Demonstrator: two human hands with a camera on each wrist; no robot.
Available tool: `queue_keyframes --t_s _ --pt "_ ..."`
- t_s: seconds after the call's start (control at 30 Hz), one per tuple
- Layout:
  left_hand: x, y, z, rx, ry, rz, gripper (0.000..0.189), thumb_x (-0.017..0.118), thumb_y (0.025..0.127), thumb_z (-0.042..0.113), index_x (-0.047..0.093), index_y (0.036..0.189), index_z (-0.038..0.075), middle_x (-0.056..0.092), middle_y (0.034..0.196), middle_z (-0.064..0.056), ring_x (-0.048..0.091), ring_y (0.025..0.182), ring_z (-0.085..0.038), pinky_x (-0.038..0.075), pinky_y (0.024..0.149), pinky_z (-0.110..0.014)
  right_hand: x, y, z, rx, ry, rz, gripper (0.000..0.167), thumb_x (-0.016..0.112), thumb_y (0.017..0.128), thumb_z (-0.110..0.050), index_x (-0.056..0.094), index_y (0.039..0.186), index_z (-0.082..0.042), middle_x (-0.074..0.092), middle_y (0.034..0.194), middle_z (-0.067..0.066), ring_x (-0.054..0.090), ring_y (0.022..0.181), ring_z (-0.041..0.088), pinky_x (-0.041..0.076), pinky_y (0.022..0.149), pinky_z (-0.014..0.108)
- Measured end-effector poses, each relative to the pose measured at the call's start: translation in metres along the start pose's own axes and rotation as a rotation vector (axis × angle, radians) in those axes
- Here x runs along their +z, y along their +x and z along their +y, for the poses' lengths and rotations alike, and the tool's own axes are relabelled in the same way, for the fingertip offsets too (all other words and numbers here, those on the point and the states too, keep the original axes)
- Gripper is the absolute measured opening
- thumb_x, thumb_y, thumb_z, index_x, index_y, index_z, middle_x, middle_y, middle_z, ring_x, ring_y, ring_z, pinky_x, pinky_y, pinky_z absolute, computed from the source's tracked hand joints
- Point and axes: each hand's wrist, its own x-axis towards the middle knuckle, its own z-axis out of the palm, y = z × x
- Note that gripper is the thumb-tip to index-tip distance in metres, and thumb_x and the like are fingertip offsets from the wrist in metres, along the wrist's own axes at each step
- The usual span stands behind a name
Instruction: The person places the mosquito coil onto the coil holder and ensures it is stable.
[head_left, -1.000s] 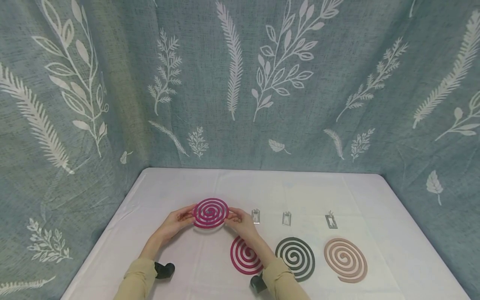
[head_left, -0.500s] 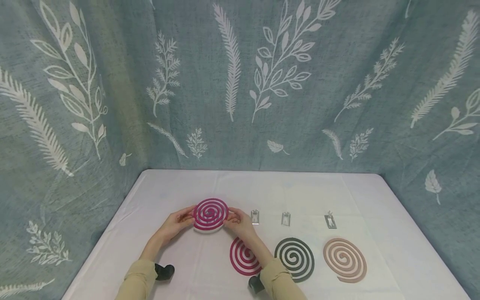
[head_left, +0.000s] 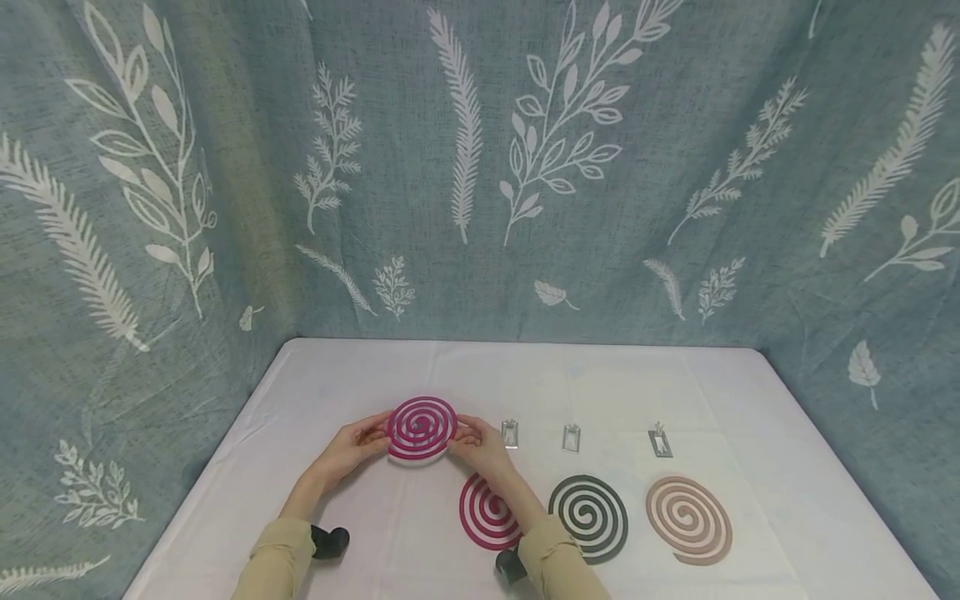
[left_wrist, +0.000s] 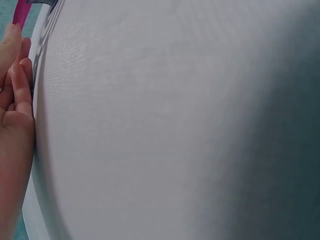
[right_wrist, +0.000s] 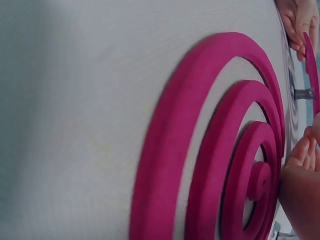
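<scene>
A magenta mosquito coil (head_left: 422, 426) is held by its two sides above the left part of the table. My left hand (head_left: 347, 450) pinches its left edge, and my right hand (head_left: 483, 450) pinches the right edge. In the right wrist view the lifted coil (right_wrist: 311, 67) shows edge-on, with a small grey metal stand (right_wrist: 303, 94) right beneath it. Only a sliver of the coil (left_wrist: 21, 14) appears in the left wrist view, at the thumb. A second magenta coil (right_wrist: 162, 150) lies flat under my right forearm, partly covered by it in the head view.
To the right lie a dark green coil (head_left: 587, 512) and a tan coil (head_left: 686, 517). Behind them, three small metal stands form a row: the left one (head_left: 510, 447), the middle one (head_left: 572, 451) and the right one (head_left: 666, 454). A patterned curtain (head_left: 495, 283) hangs beyond the white table (head_left: 375, 367).
Both hands keep the same grip and place. The near edge of the held coil sits very slightly lower than a second ago.
</scene>
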Motion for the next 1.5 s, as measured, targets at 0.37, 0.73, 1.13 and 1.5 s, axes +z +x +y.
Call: queue_keyframes --t_s 0.37,0.73,1.13,1.5 --pt "-0.0004 0.0019 -0.0041 0.013 0.029 0.014 0.057 0.062 0.092 0.018 0.041 0.140 -0.003 0.054 0.126 -0.022 0.051 0.098 0.005 0.042 0.086 -0.005 0.0020 -0.0002 -0.0023 0.028 -0.054 0.017 0.056 0.069 0.081 0.000 0.049 0.133 0.002 0.062 0.091 0.008 0.052 0.072 0.004 0.045 0.063 0.010" --pt "0.0028 0.0006 -0.0073 -0.012 0.055 0.043 0.057 0.063 0.091 0.021 0.042 0.140 -0.002 0.055 0.123 -0.017 0.051 0.096 0.002 0.043 0.084 -0.005 0.0017 -0.0025 -0.0041 0.059 -0.053 0.008 0.055 0.068 0.081 -0.002 0.051 0.133 0.000 0.059 0.087 0.001 0.050 0.072 0.006 0.043 0.063 0.011" --pt "0.0020 0.0016 -0.0050 0.002 0.060 0.044 0.058 0.063 0.091 0.022 0.042 0.139 -0.003 0.056 0.122 -0.018 0.051 0.095 0.003 0.043 0.084 -0.006 0.0013 -0.0032 -0.0055 0.042 -0.067 0.015 0.054 0.069 0.082 -0.003 0.051 0.133 0.000 0.058 0.086 0.001 0.049 0.072 0.005 0.042 0.061 0.010" --pt "0.0020 0.0004 -0.0021 0.029 0.038 0.021 0.056 0.061 0.093 0.019 0.041 0.139 -0.006 0.056 0.122 -0.021 0.050 0.094 0.004 0.044 0.083 -0.006 0.0006 -0.0032 -0.0049 0.029 -0.071 0.012 0.052 0.069 0.083 -0.003 0.052 0.132 0.001 0.061 0.089 0.004 0.051 0.074 0.005 0.043 0.063 0.010"
